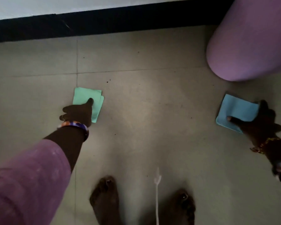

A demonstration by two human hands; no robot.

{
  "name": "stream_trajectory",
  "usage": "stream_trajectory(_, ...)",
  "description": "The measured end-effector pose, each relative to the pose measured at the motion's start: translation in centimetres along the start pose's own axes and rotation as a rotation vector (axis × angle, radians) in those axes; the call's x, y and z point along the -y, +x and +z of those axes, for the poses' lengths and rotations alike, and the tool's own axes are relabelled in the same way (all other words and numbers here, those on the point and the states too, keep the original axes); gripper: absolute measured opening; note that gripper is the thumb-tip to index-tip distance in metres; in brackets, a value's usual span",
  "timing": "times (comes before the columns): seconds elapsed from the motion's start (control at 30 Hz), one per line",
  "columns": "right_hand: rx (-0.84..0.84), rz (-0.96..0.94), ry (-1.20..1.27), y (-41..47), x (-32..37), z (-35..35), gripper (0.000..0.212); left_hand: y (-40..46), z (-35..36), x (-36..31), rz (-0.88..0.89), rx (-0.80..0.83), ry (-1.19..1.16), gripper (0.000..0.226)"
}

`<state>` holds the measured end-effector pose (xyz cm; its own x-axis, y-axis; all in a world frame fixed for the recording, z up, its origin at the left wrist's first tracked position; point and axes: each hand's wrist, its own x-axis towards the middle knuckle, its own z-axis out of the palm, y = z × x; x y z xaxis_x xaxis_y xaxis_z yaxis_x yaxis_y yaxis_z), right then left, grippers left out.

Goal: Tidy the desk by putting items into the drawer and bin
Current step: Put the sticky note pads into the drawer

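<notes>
A small stack of green paper sheets [84, 96] lies on the tiled floor left of centre. My left hand [78, 112] reaches down to it, and its straight index finger presses on the top sheet while the other fingers stay curled. To the right, a stack of blue paper sheets [234, 109] is held by my right hand [263, 120], with the thumb on top and the fingers round the right edge. The blue stack sits just below a large purple rounded container [250, 46] at the upper right.
The grey tiled floor [152, 103] runs up to a black skirting board [104, 21] under a white wall. My bare feet [105, 200] stand at the bottom centre, with a thin white cord [157, 200] hanging between them.
</notes>
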<state>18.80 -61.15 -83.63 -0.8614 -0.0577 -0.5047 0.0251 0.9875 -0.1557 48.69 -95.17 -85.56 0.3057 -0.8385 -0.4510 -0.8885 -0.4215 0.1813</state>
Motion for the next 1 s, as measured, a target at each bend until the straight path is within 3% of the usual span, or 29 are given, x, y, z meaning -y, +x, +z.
stream_trajectory(0.07,-0.065,-0.043,0.013,0.2,0.7,0.5,0.096,-2.1,0.5,-0.9,-0.044,-0.066,-0.085,0.095)
stream_trajectory(0.17,-0.023,-0.162,0.073,-0.3,1.8,0.6,0.098,-3.9,1.5,-1.0,0.019,0.046,-0.47,0.096)
stream_trajectory(0.3,0.11,-0.122,0.187,-2.1,2.7,-0.2,0.074,-6.4,2.2,-0.3,0.049,0.195,-0.477,0.058)
stream_trajectory(0.5,0.213,-0.091,0.427,-11.0,3.2,-3.4,0.044,-13.4,-3.8,-0.3,0.075,0.478,-0.55,0.032)
stream_trajectory(0.6,0.248,-0.04,0.627,-17.1,3.4,-9.0,0.038,-17.9,-10.4,-2.1,0.159,0.548,-0.512,0.04)
stream_trajectory(0.77,0.219,-0.029,0.674,-25.7,2.3,-23.2,0.047,-28.2,-22.0,-8.5,0.392,0.696,-0.316,0.036)
stream_trajectory(0.87,0.103,-0.011,0.723,-29.2,0.3,-32.7,0.049,-36.3,-27.6,-13.2,0.574,0.822,-0.233,0.03)
stream_trajectory(1.0,-0.1,0.048,0.9,-34.2,-4.2,-44.8,0.034,-48.9,-33.8,-18.9,0.787,1.005,-0.19,0.02)
